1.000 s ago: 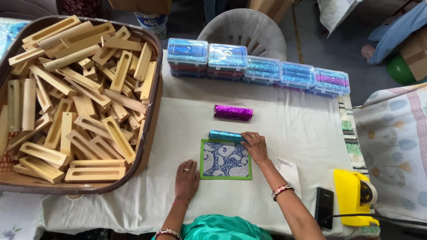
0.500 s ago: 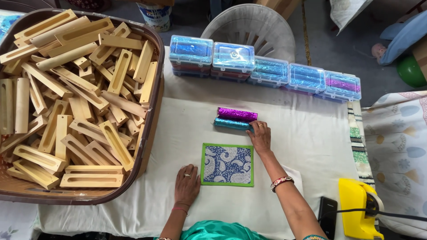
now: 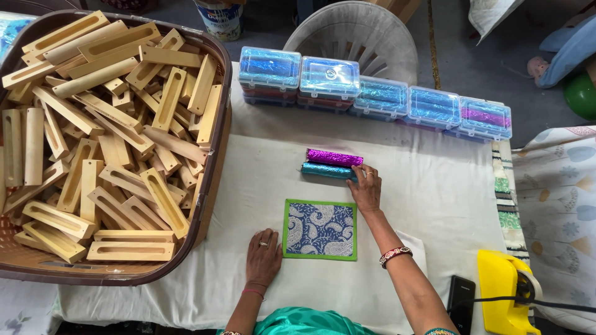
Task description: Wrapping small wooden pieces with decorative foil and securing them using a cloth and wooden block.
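The right hand reaches forward across the cloth-covered worktop, its fingers laid flat on the right end of a teal foil roll; the grip is loose and open, pressing rather than clasping. That teal roll lies lengthwise, touching a purple foil roll just behind it. The left hand rests palm down on the cloth, fingers spread, holding nothing, just beside the left edge of a blue paisley mat with a green border. A row of clear plastic boxes lines the far edge. A large brown basket of wooden blocks sits to the left.
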